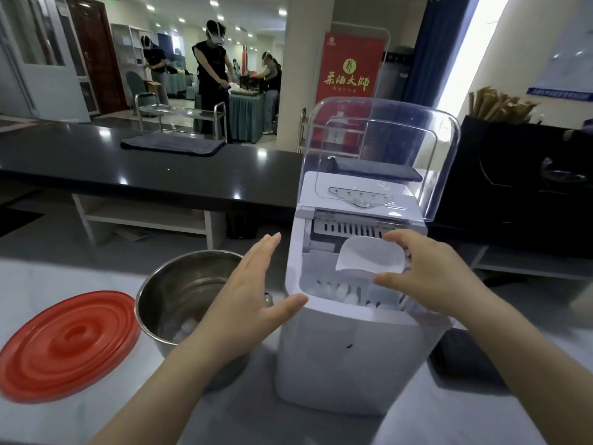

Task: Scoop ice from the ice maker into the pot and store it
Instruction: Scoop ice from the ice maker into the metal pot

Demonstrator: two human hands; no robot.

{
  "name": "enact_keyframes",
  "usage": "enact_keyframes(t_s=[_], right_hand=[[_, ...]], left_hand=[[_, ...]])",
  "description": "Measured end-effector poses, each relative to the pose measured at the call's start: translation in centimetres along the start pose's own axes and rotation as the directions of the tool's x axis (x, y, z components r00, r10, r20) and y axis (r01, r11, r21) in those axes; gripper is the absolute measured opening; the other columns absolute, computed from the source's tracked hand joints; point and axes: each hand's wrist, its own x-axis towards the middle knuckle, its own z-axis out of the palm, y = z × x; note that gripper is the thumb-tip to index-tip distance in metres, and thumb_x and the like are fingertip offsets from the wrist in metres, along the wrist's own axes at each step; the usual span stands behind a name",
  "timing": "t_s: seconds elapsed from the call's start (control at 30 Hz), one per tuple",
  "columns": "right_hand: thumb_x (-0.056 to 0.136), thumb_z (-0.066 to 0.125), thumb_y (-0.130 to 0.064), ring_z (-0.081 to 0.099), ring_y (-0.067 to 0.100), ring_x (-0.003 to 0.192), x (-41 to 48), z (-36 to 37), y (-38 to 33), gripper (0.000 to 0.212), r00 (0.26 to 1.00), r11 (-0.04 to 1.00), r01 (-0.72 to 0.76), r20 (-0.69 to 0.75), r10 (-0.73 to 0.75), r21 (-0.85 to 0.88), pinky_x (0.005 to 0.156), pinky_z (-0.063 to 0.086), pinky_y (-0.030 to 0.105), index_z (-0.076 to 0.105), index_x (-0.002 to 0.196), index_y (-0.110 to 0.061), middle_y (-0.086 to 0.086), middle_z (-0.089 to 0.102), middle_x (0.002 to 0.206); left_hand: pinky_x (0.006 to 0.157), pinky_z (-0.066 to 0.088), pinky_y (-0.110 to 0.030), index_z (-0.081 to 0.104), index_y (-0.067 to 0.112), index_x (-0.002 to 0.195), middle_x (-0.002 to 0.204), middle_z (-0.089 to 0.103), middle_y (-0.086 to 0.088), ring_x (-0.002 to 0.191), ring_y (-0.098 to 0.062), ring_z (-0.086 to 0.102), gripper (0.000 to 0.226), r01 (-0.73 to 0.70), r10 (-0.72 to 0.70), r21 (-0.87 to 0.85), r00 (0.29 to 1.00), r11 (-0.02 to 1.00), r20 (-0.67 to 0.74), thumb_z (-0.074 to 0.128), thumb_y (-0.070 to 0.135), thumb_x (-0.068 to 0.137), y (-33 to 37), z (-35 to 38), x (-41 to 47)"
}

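a white ice maker (353,348) was seen standing on a pale table (38,271), with its clear lid (382,149) tipped up and back. inside the open top, small white ice pieces (340,292) were seen lying at the bottom. a white scoop (369,256) was held over the opening by the right hand (430,274), with the thumb closed on its near edge and the fingers curled over its far edge, so the hand was clamped on the scoop. whether any ice was in the scoop could not be told. the left hand (250,303) was held open and flat, fingers together and thumb spread out, with nothing in it; the thumb was seen at the front left corner of the ice maker, but a touch could not be told for sure. a shiny metal pot (173,290) was placed just left of the ice maker, partly hidden by the left hand, and a few ice pieces were seen at its bottom. a round red lid (67,345) was laid flat on the table to the left of the pot. behind all this a long black counter (154,165) was seen, with a folded dark cloth (173,144) laid on it. further back, some people (211,81) were seen standing at other tables.
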Motion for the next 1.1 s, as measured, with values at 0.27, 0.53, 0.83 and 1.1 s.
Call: enact_keyframes(t_s=[0.27, 0.53, 0.83, 1.1], right_hand=[[0.08, 0.071, -0.036, 0.045, 0.017, 0.118, 1.5, 0.0, 1.2, 0.068, 0.97, 0.778, 0.241, 0.148, -0.191, -0.581, 0.095, 0.029, 0.037, 0.038, 0.139, -0.036, -0.014, 0.052, 0.134], [0.073, 0.074, -0.036, 0.049, 0.018, 0.116, 2.9, 1.2, 1.4, 0.071, 0.946, 0.791, 0.32, 0.23, -0.231, -0.522, 0.09, 0.037, 0.034, 0.042, 0.136, -0.033, -0.01, 0.057, 0.128], [0.076, 0.07, -0.044, 0.051, 0.018, 0.116, 2.4, 1.6, 1.0, 0.063, 0.934, 0.876, 0.297, 0.306, -0.184, -0.381, 0.09, 0.046, 0.033, 0.048, 0.134, -0.028, -0.008, 0.057, 0.127], [0.077, 0.073, -0.036, 0.049, 0.015, 0.121, 3.5, 4.5, 0.3, 0.062, 0.914, 0.955, 0.248, 0.364, -0.177, -0.16, 0.094, 0.039, 0.024, 0.05, 0.133, -0.022, -0.006, 0.054, 0.134]], left_hand=[[0.114, 0.014, -0.029, -0.003, 0.045, 0.147, 0.155, -0.012, 0.024, 0.142, 0.003, -0.005, 0.103, 0.034, -0.035, 0.013, 0.986, 0.999, 0.165, 0.065, 0.063, 0.071, 1.1, 2.5, 2.2], [0.108, 0.008, -0.019, -0.023, 0.029, 0.146, 0.151, -0.031, 0.018, 0.135, 0.007, -0.013, 0.128, 0.093, -0.105, 0.067, 0.971, 0.993, 0.213, 0.07, 0.064, 0.065, 0.8, 3.3, 2.6], [0.108, 0.009, -0.018, -0.019, 0.026, 0.148, 0.156, -0.018, 0.017, 0.142, 0.002, -0.007, 0.129, 0.099, -0.102, 0.025, 0.973, 0.995, 0.206, 0.072, 0.062, 0.063, 0.8, 3.4, 2.5], [0.108, 0.011, -0.017, -0.016, 0.026, 0.149, 0.156, -0.015, 0.017, 0.142, 0.002, -0.004, 0.128, 0.091, -0.084, -0.028, 0.976, 0.995, 0.201, 0.075, 0.057, 0.064, 0.8, 3.5, 2.5]])
